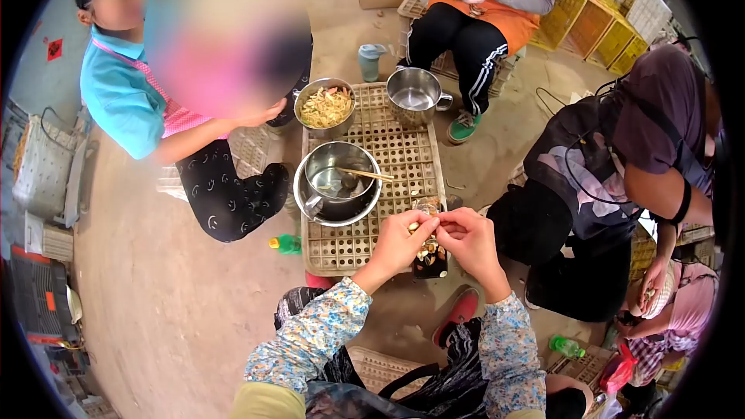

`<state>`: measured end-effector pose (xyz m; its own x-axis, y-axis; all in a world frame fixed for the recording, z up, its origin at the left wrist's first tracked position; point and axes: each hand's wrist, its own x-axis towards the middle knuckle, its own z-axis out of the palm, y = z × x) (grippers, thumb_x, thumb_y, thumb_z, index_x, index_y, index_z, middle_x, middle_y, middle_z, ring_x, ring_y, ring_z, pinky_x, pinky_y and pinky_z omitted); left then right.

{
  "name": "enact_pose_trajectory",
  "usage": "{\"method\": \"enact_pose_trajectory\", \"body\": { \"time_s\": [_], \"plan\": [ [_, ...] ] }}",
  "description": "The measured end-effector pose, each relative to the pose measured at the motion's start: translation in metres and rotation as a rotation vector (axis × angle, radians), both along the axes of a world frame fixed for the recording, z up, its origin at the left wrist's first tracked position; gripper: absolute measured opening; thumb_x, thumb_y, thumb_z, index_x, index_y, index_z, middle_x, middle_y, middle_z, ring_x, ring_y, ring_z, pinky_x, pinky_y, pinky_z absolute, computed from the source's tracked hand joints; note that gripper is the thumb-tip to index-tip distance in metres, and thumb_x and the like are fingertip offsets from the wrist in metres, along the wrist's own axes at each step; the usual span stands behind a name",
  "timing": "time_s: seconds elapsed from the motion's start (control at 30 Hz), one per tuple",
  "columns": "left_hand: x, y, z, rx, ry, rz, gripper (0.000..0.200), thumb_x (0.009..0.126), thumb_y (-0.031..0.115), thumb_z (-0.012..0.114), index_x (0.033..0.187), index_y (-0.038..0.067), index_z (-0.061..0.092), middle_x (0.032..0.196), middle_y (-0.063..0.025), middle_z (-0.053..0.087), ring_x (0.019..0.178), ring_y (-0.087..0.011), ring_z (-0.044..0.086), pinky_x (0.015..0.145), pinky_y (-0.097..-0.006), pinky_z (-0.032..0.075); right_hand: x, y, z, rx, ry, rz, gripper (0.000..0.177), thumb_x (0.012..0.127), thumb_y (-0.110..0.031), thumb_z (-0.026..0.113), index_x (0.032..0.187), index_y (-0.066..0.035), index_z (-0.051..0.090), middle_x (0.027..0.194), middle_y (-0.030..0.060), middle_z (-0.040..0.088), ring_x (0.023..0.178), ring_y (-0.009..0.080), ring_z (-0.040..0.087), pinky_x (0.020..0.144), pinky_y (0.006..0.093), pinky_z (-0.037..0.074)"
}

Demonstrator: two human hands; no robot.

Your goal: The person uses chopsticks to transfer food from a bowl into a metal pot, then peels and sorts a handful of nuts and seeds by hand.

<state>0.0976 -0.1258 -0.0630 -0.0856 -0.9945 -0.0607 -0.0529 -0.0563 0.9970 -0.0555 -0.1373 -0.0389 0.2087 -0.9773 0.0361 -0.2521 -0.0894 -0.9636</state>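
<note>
Both my hands meet over the near right corner of a plastic crate [334, 247]. The fingers of my left hand [402, 242] are pinched together, with a small pale piece showing at them. My right hand [469, 240] pinches at the same spot; what its fingertips hold is too small to name. Just below my hands lies a dark container [431, 270] with small brown and pale bits. To the left on the crate, a metal pot [318, 164] with wooden chopsticks [365, 174] across it sits in a wider metal bowl [341, 221].
A pot of noodles [326, 107], another metal pot [414, 93] and a blue-green cup [371, 62] stand at the crate's far end. People sit at left, far side and right. A green bottle [289, 244] lies beside the crate. Stacked crates [594, 27] stand behind.
</note>
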Motion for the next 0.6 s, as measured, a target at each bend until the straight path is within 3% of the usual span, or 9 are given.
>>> {"method": "enact_pose_trajectory", "body": {
  "time_s": [0.07, 0.53, 0.6],
  "plan": [
    [0.002, 0.0, 0.003, 0.055, -0.03, -0.042, 0.021, 0.088, 0.017, 0.06, 0.088, -0.003, 0.065, 0.078, -0.0028, 0.065, 0.074, -0.0053, 0.054, 0.067, -0.0228, 0.045, 0.0, 0.0, -0.002, 0.013, -0.015, -0.006, 0.015, 0.077, 0.0, 0.065, 0.091, 0.005, 0.065, 0.08, 0.0069, 0.06, 0.071, 0.0104, 0.064, 0.064, 0.0211, 0.053],
    [-0.001, 0.001, 0.003, 0.061, 0.023, 0.001, 0.021, 0.088, 0.016, 0.058, 0.088, -0.004, 0.065, 0.077, -0.0038, 0.065, 0.071, -0.007, 0.057, 0.065, -0.0226, 0.047, -0.003, -0.002, -0.016, 0.058, -0.057, -0.036, 0.016, 0.076, -0.004, 0.068, 0.089, 0.005, 0.065, 0.081, 0.0065, 0.063, 0.071, 0.0103, 0.064, 0.063, 0.0215, 0.052],
    [-0.001, 0.001, 0.003, 0.036, 0.007, 0.0, 0.021, 0.088, 0.015, 0.057, 0.088, -0.004, 0.065, 0.076, -0.0045, 0.065, 0.07, -0.0071, 0.058, 0.064, -0.0229, 0.048, -0.003, -0.003, -0.017, 0.158, -0.147, -0.035, 0.016, 0.077, -0.004, 0.068, 0.09, 0.005, 0.065, 0.081, 0.0056, 0.064, 0.072, 0.0102, 0.064, 0.064, 0.0218, 0.052]
  ]
}}
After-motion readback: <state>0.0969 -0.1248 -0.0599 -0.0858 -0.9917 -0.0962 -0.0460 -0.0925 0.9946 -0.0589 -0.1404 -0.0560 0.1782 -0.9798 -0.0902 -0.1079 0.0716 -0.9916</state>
